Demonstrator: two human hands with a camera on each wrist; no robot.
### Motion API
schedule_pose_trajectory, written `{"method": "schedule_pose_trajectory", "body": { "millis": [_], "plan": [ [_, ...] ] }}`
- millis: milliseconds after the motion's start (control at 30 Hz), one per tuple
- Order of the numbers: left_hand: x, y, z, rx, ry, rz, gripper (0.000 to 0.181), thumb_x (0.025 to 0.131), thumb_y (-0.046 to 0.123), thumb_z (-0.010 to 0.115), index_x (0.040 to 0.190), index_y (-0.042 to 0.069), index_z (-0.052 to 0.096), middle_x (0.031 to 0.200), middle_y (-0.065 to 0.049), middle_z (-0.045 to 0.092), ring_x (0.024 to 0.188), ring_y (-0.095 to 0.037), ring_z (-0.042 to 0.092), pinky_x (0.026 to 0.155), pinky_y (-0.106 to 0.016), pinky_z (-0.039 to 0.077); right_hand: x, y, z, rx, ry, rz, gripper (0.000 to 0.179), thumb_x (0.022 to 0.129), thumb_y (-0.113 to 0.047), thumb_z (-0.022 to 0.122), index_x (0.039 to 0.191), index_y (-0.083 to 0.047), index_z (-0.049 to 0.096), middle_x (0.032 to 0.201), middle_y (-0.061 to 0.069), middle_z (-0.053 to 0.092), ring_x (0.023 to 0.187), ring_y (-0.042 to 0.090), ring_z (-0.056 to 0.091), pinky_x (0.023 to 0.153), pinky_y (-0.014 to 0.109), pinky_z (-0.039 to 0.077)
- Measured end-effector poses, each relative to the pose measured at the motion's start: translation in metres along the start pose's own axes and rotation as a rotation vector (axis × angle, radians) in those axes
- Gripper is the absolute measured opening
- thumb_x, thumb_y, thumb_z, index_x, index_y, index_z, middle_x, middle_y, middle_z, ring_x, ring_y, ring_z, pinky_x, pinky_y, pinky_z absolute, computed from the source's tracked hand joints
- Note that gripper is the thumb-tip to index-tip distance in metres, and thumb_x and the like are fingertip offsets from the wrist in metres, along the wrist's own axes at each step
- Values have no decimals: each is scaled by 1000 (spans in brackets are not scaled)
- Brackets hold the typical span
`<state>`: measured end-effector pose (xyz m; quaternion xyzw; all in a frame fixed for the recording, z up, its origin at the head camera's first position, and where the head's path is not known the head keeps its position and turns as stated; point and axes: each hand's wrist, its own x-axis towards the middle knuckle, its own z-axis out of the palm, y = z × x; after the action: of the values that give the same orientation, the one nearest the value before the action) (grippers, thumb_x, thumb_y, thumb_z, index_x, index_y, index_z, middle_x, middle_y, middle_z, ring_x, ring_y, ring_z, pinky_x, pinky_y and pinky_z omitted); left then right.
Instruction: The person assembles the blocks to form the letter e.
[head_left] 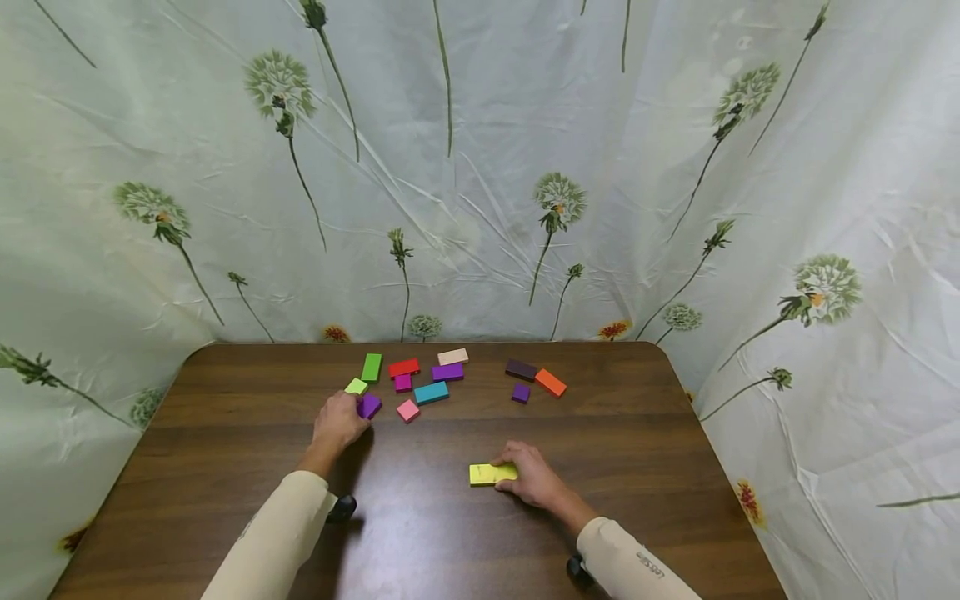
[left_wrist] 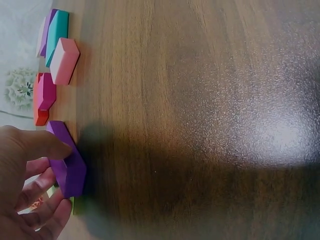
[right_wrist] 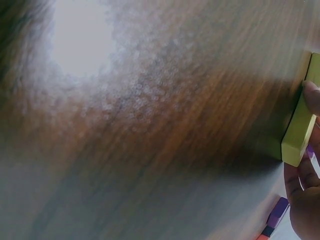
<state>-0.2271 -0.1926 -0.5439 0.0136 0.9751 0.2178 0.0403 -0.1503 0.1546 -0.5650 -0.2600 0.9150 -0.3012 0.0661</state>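
Observation:
My left hand point(head_left: 339, 422) is at the left-hand group of blocks. Its thumb and fingers pinch a purple block point(head_left: 370, 407); the left wrist view shows the thumb on the near side of the purple block point(left_wrist: 75, 175). Just beyond it lies a lime-green block point(head_left: 356, 386), partly behind the hand. Nearer the front, right of the table's middle, my right hand point(head_left: 534, 478) grips the right end of a long yellow block point(head_left: 483, 474). In the right wrist view the yellow block point(right_wrist: 297, 135) sits at the edge, thumb against its side.
Right of the left hand lie pink point(head_left: 408, 411), magenta point(head_left: 403, 383), red point(head_left: 405, 367), teal point(head_left: 431, 393), purple point(head_left: 447, 372) and cream point(head_left: 453, 357) blocks. A green block point(head_left: 371, 367) stands behind. Farther right are dark point(head_left: 521, 370), orange point(head_left: 551, 382) and violet point(head_left: 521, 393) blocks. A curtain hangs behind the table.

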Motion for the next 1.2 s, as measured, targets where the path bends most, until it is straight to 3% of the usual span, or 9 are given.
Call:
{"method": "schedule_pose_trajectory", "body": {
  "millis": [267, 433, 567, 733, 1033, 1200],
  "plan": [
    [-3, -3, -1, 4, -11, -7, 36, 76, 15, 73, 107, -2, 66, 92, -20, 63, 84, -35, 61, 72, -50, 49, -1, -5, 1, -10, -8, 14, 29, 77, -14, 80, 103, -3, 74, 84, -6, 55, 79, 8, 49, 75, 30, 42],
    [-5, -5, -4, -18, 14, 57, 36, 76, 15, 74, 108, 0, 67, 98, -22, 67, 90, -38, 63, 73, -50, 50, 0, -5, 2, -7, -4, 8, 29, 77, -14, 80, 102, -3, 74, 84, -5, 56, 79, 8, 50, 75, 30, 42],
    [-7, -3, -8, -43, 14, 127, 38, 78, 15, 73, 112, -1, 67, 105, -23, 66, 97, -42, 62, 79, -53, 49, 1, -4, 2, -2, 4, 10, 28, 76, -13, 81, 102, -2, 74, 84, -4, 57, 79, 10, 50, 73, 29, 42],
    [-16, 4, -9, -66, 6, 239, 37, 76, 9, 75, 110, -3, 68, 98, -20, 66, 89, -36, 63, 77, -49, 50, 1, -3, 1, -7, 8, 7, 28, 75, -12, 81, 100, -3, 74, 84, -3, 57, 78, 10, 50, 72, 28, 41],
    [-42, 29, 8, -58, -19, 489, 33, 71, 8, 80, 101, 0, 70, 91, -5, 59, 79, -20, 57, 72, -37, 49, -1, -4, 0, -14, 11, 5, 28, 75, -13, 81, 100, -3, 74, 84, -3, 58, 80, 11, 52, 74, 30, 42],
    [-53, 45, 16, -40, -44, 563, 33, 71, 8, 79, 101, 0, 69, 92, -8, 63, 82, -24, 60, 76, -40, 50, -1, -2, 0, -4, 8, 13, 28, 75, -12, 81, 101, -2, 74, 84, -3, 58, 79, 11, 51, 73, 29, 42]
  ]
}}
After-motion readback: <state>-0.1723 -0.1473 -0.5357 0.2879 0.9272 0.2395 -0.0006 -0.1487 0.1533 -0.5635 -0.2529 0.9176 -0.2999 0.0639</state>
